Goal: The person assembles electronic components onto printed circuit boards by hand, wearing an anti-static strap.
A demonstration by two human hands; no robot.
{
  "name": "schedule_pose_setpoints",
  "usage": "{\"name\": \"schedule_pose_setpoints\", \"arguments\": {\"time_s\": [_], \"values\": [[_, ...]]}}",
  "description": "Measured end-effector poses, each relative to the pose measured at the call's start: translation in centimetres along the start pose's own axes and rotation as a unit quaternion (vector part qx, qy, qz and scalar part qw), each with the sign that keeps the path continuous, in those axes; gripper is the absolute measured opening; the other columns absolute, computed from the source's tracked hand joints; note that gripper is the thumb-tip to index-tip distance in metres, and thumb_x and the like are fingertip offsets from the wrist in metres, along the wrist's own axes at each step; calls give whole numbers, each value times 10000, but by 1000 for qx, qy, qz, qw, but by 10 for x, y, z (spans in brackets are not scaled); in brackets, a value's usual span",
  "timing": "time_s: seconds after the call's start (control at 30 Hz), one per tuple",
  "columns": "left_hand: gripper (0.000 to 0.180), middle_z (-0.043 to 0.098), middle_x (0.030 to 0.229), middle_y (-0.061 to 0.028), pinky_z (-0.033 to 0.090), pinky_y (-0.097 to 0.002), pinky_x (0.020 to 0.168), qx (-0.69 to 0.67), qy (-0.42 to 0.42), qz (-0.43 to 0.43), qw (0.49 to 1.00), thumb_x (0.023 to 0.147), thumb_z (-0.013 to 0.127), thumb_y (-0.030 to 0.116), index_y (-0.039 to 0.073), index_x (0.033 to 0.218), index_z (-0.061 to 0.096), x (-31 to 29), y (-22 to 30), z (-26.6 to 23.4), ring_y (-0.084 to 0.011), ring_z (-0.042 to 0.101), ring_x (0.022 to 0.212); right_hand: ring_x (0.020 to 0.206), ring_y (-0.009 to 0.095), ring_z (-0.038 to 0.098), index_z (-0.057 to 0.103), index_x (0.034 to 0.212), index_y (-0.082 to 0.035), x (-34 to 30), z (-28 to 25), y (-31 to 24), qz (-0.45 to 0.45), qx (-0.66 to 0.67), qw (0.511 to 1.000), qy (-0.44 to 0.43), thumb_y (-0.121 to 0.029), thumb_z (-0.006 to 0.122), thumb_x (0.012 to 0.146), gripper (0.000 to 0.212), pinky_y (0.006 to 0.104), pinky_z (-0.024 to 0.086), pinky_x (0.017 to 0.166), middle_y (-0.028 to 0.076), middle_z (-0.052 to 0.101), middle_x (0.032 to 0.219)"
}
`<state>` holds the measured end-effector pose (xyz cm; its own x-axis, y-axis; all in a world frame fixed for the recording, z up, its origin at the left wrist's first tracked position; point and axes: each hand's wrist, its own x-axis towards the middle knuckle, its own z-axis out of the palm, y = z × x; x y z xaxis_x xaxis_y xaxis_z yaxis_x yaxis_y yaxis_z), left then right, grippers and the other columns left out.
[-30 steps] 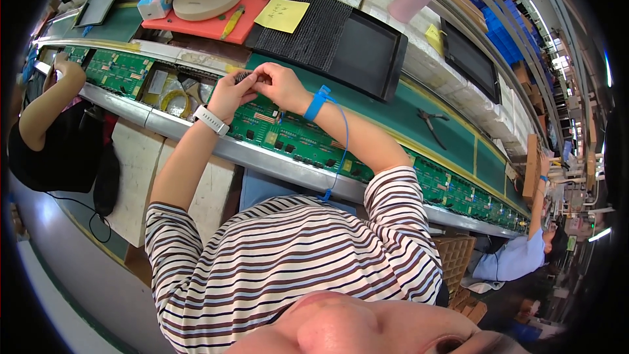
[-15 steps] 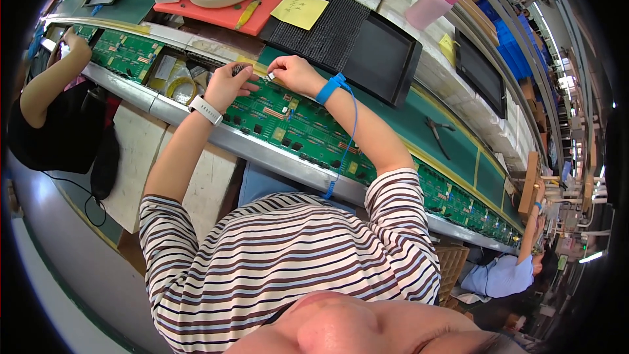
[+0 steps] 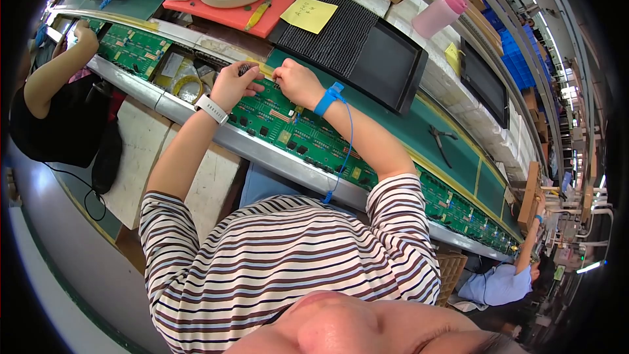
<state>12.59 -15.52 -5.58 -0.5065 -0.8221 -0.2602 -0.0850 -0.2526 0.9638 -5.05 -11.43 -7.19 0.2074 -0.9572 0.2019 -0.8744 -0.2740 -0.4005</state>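
A long green circuit board [image 3: 308,134] lies on the conveyor rail in front of me. My left hand [image 3: 230,84], with a white watch on its wrist, hovers over the board's far left end and pinches a small dark component [image 3: 246,69]. Just to its right, my right hand [image 3: 293,82] rests on the board's far edge with its fingers curled down; whether they hold anything is hidden. A blue wrist strap [image 3: 327,99] with a coiled blue cord [image 3: 347,151] is on my right wrist.
A black tablet-like panel [image 3: 386,65] and a ribbed black mat with a yellow note [image 3: 308,14] lie beyond the board. Pliers [image 3: 440,139] lie on the green belt. A pink bottle [image 3: 439,13] stands behind. One co-worker's arm [image 3: 56,69] reaches in at left, and another person [image 3: 504,282] works at far right.
My two hands, close together before, have drawn slightly apart and come down onto the board's far edge. The camera view has shifted a little.
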Motion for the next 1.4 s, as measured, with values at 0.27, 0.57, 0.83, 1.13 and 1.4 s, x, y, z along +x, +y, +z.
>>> {"name": "schedule_pose_setpoints", "arguments": {"time_s": [0.27, 0.57, 0.83, 1.13, 1.4], "values": [[296, 583, 866, -42, 476, -197, 586, -53, 7, 13, 998, 831, 549, 178, -18, 1051, 518, -1, -1, 9, -95, 576, 703, 699, 204, 559, 597, 859, -35, 1, -12, -23, 4, 172, 984, 34, -156, 596, 728, 178, 305, 459, 634, 85, 542, 787], [343, 578, 889, -52, 481, -199, 591, -62, -34, -5, 998, 826, 559, 166, -17, 1108, 493, 3, -3, 9, -107, 581, 750, 699, 90, 535, 571, 908, -10, 10, 7, -6, 86, 463, 882, -26, -92, 594, 781, 153, 218, 446, 628, 34, 587, 806], [393, 589, 900, -66, 480, -190, 579, -17, -1, -30, 999, 839, 533, 154, -11, 1181, 429, -1, 8, -2, -110, 592, 676, 576, 69, 484, 605, 907, -37, 21, -7, 9, 166, 361, 913, -90, -95, 527, 802, 143, 214, 400, 518, 22, 569, 693], [259, 548, 745, -32, 377, -185, 446, -55, -13, -17, 998, 837, 524, 141, 5, 1054, 491, 8, -1, -11, -58, 436, 495, 783, 268, 545, 631, 855, -83, 24, 7, 3, -11, 65, 997, -52, -119, 500, 736, 181, 355, 446, 704, 114, 549, 814], [252, 546, 763, -32, 352, -176, 439, -64, -11, -9, 998, 846, 479, 97, 16, 1084, 468, 10, -5, -14, -53, 411, 498, 792, 262, 544, 631, 842, -87, 24, 6, 1, -9, 38, 998, -50, -106, 484, 742, 179, 351, 448, 702, 108, 535, 815]]}}
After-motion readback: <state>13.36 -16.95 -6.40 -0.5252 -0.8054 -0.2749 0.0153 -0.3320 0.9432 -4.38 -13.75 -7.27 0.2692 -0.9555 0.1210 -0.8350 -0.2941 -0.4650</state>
